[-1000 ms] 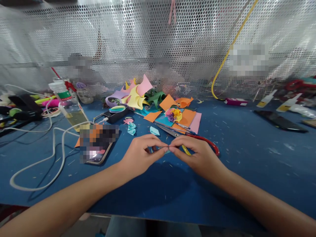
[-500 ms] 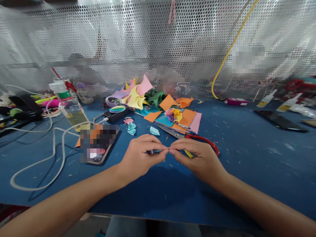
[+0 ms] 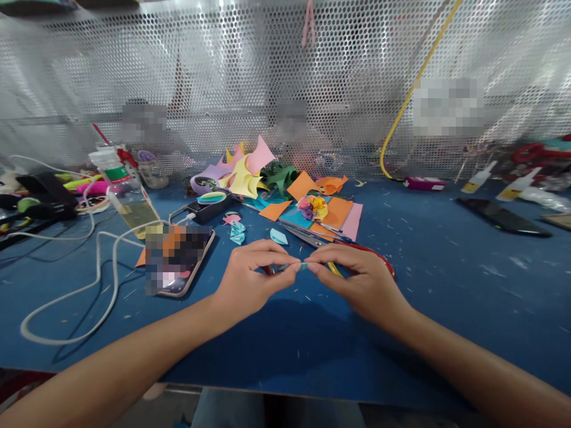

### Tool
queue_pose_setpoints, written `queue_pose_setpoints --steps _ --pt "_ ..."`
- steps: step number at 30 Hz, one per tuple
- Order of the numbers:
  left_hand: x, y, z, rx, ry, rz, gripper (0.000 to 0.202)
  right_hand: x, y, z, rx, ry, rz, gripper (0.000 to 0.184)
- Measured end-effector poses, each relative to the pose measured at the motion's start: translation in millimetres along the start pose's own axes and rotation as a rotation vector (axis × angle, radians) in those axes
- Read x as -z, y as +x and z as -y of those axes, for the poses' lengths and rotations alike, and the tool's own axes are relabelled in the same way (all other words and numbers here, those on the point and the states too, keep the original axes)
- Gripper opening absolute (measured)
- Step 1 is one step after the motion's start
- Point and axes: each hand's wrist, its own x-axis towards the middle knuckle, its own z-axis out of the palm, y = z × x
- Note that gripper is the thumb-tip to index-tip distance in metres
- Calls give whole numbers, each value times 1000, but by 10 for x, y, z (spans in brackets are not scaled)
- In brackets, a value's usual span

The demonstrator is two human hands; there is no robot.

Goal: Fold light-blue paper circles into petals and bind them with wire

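Between my two hands is a small light-blue paper piece (image 3: pixel 304 266), mostly hidden by the fingertips. My left hand (image 3: pixel 254 276) pinches one end of it between thumb and forefinger. The other end is pinched by my right hand (image 3: pixel 357 276). Both hands are held above the blue table. Just beyond them lie a folded light-blue paper piece (image 3: pixel 279 236) and a crumpled light-blue one (image 3: pixel 238 232). Red-handled scissors (image 3: pixel 307 238) lie behind my right hand, which covers part of them. A multicoloured paper flower (image 3: pixel 313 207) rests on stacked coloured paper.
A phone (image 3: pixel 191 264) and a looped white cable (image 3: pixel 111 285) lie to the left, near a tilted bottle (image 3: pixel 131 205). Paper scraps (image 3: pixel 245 176) are heaped against the perforated metal screen (image 3: pixel 250 71). A dark phone (image 3: pixel 504 217) and glue bottles (image 3: pixel 517 185) are at right.
My fingertips have moved slightly apart, so a bit of light-blue paper now shows between them. The view has shifted a little; the objects on the table lie as before.
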Motion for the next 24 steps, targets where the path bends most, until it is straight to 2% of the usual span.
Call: queue_pose_setpoints --steps 8,13,18,24 --pt "6 -20 -8 23 -41 5 7 4 -3 -11 4 72 28 9" --pt "0 -21 -12 112 -139 -7 7 -31 -20 -57 -38 132 79 6" --pt "20 6 -42 207 -96 118 10 1 -3 -36 -23 41 27 9" --pt "23 12 -21 158 -33 188 14 4 -1 -39 94 -60 150 8"
